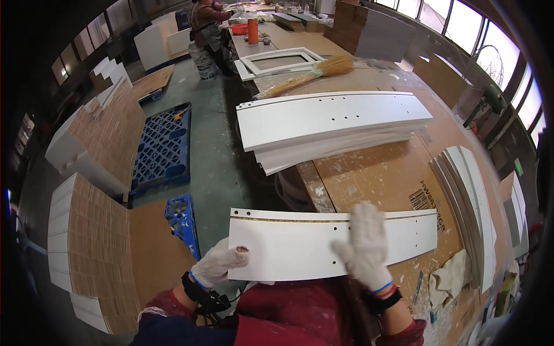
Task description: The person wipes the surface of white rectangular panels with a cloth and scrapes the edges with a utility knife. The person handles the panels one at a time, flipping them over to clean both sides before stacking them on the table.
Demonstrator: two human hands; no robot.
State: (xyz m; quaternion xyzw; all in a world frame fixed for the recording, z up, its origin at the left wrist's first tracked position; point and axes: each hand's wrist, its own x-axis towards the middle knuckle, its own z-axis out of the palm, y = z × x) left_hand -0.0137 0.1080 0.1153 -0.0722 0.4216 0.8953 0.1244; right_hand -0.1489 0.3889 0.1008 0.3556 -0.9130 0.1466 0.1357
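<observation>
A long white panel (288, 245) with a groove along its far edge and several drilled holes lies in front of me, across the near side of the workbench. My left hand (218, 264), in a white knit glove, grips the panel's left end, its thumb on top and the other fingers hidden beneath. Over the right half, my right hand (366, 239) rests flat on the white face with fingers stretched out; its glove is white too. Beyond the panel sits a stack of similar white panels (329, 118), drilled in the same way.
On the cardboard-covered bench (375, 179) are a straw broom (332, 66), a white frame (280, 59), an orange cylinder (253, 31) and a cloth (449, 279). More panels (470, 202) stack at right. Left are board stacks (98, 242) and a blue pallet (164, 144). A person (206, 32) stands far off.
</observation>
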